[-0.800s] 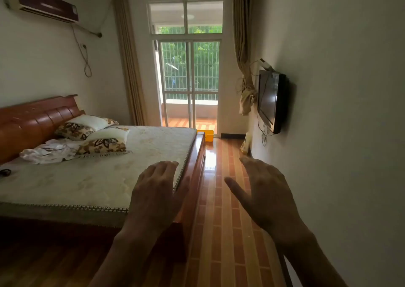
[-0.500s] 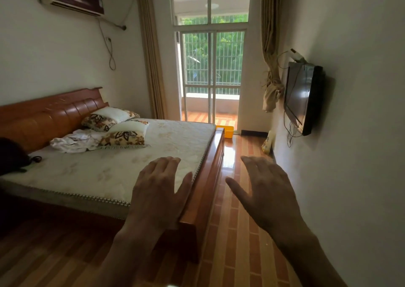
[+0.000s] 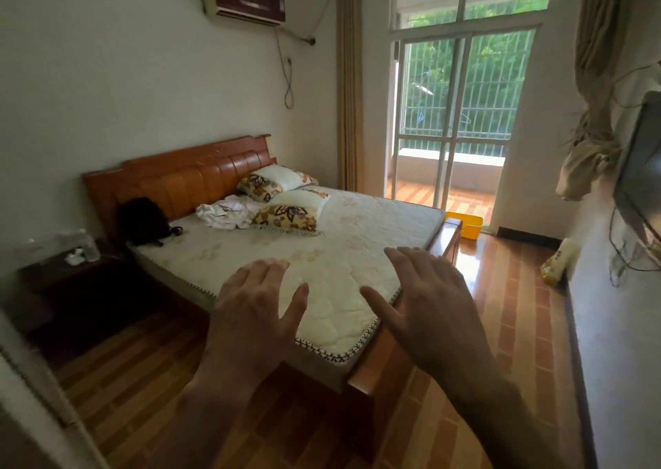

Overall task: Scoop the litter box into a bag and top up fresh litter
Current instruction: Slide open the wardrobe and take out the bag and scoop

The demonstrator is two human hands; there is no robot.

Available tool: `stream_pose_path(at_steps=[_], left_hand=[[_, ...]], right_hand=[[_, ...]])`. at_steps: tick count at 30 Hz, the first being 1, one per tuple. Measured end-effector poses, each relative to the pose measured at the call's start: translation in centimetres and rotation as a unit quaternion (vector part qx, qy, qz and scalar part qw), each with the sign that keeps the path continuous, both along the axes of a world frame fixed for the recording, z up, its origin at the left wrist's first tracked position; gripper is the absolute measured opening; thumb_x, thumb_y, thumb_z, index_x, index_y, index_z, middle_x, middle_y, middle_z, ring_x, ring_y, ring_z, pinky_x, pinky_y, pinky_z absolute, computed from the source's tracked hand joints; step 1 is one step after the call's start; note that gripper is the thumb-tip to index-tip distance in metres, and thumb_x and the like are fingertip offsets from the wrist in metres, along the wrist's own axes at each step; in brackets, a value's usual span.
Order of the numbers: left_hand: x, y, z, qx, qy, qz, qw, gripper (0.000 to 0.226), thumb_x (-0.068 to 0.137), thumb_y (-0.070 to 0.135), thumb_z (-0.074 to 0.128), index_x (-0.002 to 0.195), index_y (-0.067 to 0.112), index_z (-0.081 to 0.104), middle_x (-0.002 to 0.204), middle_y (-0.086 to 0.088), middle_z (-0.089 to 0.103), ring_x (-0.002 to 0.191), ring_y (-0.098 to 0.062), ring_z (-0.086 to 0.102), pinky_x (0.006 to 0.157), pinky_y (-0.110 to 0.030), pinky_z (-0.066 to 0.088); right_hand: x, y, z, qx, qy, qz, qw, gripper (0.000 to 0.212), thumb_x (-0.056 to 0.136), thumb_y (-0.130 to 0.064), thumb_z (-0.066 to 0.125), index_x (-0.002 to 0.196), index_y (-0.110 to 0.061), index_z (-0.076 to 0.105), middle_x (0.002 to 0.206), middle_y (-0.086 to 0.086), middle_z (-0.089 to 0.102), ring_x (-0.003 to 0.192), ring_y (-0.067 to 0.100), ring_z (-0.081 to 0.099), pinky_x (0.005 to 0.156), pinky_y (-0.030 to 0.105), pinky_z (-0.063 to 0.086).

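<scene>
Here both hands were raised in front of the camera over the foot corner of the bed (image 3: pixel 350 254), palms down: the left hand (image 3: pixel 255 311) with fingers straight and slightly spread, the right hand (image 3: pixel 425 311) likewise flat with the thumb splayed inward. Neither held anything, and neither appeared to touch the mattress. No litter box, scoop or bag could be identified with certainty. The likeliest candidate was a yellow tub (image 3: pixel 465 223) on the wooden floor (image 3: pixel 508 325), just beyond the footboard's far end and beside the sliding balcony door (image 3: pixel 461 118); only part of it showed, with its long side running roughly across the aisle. A pale yellow sack (image 3: pixel 558 259) leaned against the right-hand wall, nearer than the tub; possibly fresh litter, but its label was unreadable. Judgement: the task had not started. The tub lay ahead and to the right of both hands, well apart from them, down the aisle between bed and wall. The right hand was on the nearer side for both tub and sack, so that side would probably lead the reach once the aisle was walked.
</scene>
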State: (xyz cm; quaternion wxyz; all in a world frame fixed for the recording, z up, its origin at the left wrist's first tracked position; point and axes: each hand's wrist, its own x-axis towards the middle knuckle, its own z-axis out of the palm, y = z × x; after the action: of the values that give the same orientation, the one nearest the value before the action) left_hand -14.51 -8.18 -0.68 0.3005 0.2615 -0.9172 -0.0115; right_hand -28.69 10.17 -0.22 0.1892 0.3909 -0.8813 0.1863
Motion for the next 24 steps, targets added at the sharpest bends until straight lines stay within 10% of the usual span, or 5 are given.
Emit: stream_pose_path(at_steps=[24], left_hand=[[-5.7, -27.2, 0.2, 0.01, 0.021, 0.195, 0.981, 0.068, 0.099, 0.063, 0.025, 0.141, 0.019, 0.056, 0.139, -0.001, 0.062, 0.132, -0.019, 0.055, 0.112, -0.04, 0.042]], right_hand=[[-11.4, -35.0, 0.3, 0.008, 0.008, 0.221, 0.975, 0.073, 0.095, -0.072, 0.026, 0.153, -0.029, 0.035, 0.154, -0.006, 0.043, 0.142, 0.014, 0.038, 0.121, 0.037, 0.026]])
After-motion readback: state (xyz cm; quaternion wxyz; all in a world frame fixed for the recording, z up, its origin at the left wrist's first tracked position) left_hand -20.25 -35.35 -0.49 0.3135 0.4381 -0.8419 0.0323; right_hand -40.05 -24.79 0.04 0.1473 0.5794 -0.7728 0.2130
